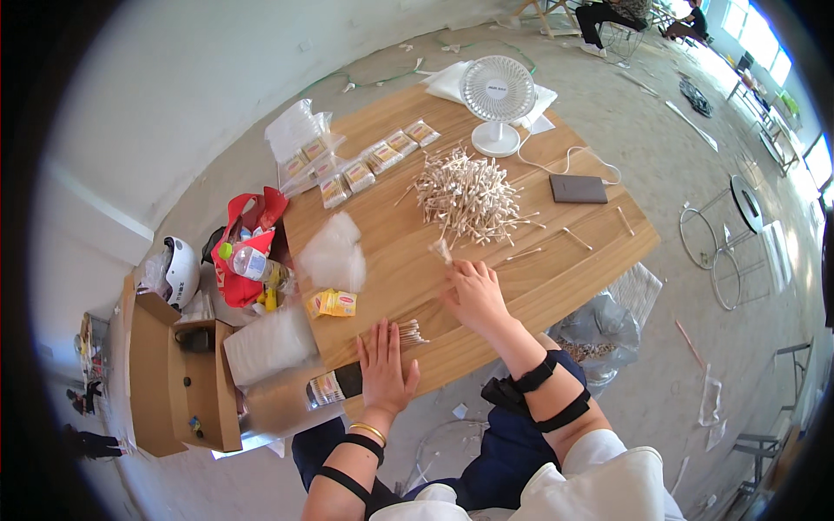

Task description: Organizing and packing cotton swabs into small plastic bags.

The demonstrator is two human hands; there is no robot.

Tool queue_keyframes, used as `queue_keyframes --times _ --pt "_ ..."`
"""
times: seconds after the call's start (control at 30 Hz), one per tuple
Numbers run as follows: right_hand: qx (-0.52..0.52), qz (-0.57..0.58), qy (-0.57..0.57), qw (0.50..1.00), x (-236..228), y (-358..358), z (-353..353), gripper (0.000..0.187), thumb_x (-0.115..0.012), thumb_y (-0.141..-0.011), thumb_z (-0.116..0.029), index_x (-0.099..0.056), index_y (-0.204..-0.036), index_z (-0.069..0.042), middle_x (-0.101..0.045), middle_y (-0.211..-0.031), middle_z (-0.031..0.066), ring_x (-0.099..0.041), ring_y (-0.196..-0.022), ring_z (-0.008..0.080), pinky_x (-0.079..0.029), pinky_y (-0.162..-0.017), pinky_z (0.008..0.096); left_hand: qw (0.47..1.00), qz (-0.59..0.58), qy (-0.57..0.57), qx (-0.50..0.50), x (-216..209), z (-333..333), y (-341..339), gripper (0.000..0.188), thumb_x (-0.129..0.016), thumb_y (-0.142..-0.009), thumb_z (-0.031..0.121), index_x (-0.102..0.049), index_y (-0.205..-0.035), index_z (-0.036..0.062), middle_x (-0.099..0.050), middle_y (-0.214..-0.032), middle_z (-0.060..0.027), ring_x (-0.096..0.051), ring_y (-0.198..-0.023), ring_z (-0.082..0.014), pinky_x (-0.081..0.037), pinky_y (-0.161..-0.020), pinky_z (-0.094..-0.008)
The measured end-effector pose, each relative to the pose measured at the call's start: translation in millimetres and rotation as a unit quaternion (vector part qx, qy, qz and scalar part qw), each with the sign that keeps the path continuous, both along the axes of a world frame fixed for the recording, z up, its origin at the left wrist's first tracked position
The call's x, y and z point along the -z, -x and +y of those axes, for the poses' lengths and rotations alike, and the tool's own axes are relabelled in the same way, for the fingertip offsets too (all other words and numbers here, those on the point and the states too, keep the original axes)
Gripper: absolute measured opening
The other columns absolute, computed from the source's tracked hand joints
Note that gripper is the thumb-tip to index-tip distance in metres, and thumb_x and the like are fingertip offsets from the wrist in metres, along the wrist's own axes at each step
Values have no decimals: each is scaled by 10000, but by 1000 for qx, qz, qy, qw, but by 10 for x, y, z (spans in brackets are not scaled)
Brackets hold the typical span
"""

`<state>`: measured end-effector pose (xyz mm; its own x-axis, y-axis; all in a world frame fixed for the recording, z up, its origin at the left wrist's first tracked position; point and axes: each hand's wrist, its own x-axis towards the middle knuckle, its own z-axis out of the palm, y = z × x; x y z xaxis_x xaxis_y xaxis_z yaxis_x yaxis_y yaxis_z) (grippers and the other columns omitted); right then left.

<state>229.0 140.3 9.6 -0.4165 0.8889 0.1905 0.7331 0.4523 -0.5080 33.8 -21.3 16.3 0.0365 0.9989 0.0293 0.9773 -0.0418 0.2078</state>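
My left hand (386,373) lies flat near the table's front edge, fingers stretched out. A small bundle of cotton swabs (412,333) lies beside its fingers, partly covered by them. My right hand (476,297) is closed, with a few blurred cotton swabs (440,252) sticking out past its fingertips. Just beyond it rises a big loose heap of cotton swabs (469,195). Yellow printed cards (333,303) lie left of my hands, below a pile of clear plastic bags (334,252). A filled swab packet (327,389) sits at the table's corner.
Filled packets (382,158) line the table's far left. A white fan (497,104) stands at the back, cabled to a grey power bank (579,188). Stray swabs (577,239) lie to the right. Left of the table are a red bag (239,260) and an open cardboard box (178,382).
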Motion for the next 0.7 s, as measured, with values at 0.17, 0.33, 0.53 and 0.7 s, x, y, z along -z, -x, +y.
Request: queue_keyframes --times 0.17,0.33,0.53,0.7 --pt "3 76 30 997 -94 2 8 534 -786 -789 -347 -622 -1218 -74 -584 -1140 125 -542 -1113 326 -435 -958 464 1000 -5 4 -1 -10 18 -7 824 -556 -915 378 -249 -1584 7 -233 -1655 -211 -171 -1547 -393 -61 -1252 -595" --pt "47 6 -6 999 -170 104 0 613 -844 -727 -385 -619 -1210 -82 -550 -1124 107 -509 -1119 317 -423 -942 442 1000 -12 -1 0 12 6 3 821 -566 -914 375 -253 -1589 28 -223 -1660 -207 -157 -1551 -394 -57 -1249 -605" --pt "41 14 -11 999 -31 296 47 617 -836 -743 -367 -632 -1270 -118 -547 -1153 100 -492 -1142 308 -401 -978 435 1000 -13 -3 4 -18 2 -5 807 -570 -917 371 -265 -1587 41 -229 -1664 -186 -161 -1547 -402 -57 -1246 -611" --pt "-4 107 -18 994 114 484 -43 321 -765 -813 -214 -729 -1129 -174 -578 -1065 68 -527 -1092 291 -415 -934 428 1000 -6 -11 4 12 -10 3 810 -591 -908 334 -259 -1583 33 -231 -1650 -216 -205 -1533 -405 -82 -1249 -594"
